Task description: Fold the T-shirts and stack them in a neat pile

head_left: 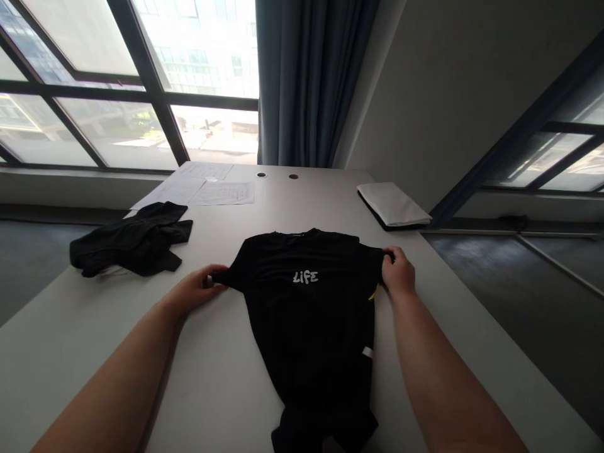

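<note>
A black T-shirt (311,314) with the white word "LIFE" on the chest lies flat on the white table (221,377), collar toward the window and hem hanging at the near edge. My left hand (195,288) pinches the tip of its left sleeve. My right hand (399,270) is closed on the right sleeve edge, near a yellow tag. Both arms reach in from the bottom of the view.
A crumpled black garment (132,242) lies at the table's left. Sheets of paper (207,185) sit at the far side by the window. A folded white cloth on a dark board (391,204) rests at the far right. Two cable holes (277,175) are near the curtain.
</note>
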A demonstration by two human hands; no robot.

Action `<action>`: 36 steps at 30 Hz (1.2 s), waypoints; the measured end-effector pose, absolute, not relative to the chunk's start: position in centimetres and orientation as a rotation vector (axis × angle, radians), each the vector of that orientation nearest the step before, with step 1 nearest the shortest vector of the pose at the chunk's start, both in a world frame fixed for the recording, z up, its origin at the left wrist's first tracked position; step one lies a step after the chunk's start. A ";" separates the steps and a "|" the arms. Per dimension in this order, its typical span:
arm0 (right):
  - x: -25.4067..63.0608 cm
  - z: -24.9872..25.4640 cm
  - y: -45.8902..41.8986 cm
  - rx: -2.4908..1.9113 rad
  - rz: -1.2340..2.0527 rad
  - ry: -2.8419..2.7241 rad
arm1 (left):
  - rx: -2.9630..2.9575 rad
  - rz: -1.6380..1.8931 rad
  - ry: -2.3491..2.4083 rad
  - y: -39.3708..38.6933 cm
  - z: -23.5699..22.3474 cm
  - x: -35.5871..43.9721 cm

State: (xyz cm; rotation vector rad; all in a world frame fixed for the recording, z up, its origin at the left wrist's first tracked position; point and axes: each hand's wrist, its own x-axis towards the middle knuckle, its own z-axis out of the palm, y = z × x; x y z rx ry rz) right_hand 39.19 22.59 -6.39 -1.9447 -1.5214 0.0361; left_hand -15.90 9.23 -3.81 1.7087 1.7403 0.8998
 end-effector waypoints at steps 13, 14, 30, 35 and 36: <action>39.2 -6.0 22.1 -2.076 -0.217 -1.502 | 2.066 0.766 1.646 10.7 -4.1 -14.9; 38.5 -5.8 22.0 -2.006 -0.277 -1.552 | 2.024 0.812 1.650 10.8 -4.2 -14.7; 34.0 -7.7 22.2 -2.054 0.105 -2.232 | 1.321 0.974 2.404 11.2 -3.8 -14.7; 33.2 -7.2 21.8 -2.165 0.166 -2.138 | 1.464 0.754 2.634 10.1 -2.6 -13.4; 33.1 -7.1 21.8 -2.179 0.171 -2.130 | 1.585 0.761 2.651 9.9 -2.5 -12.9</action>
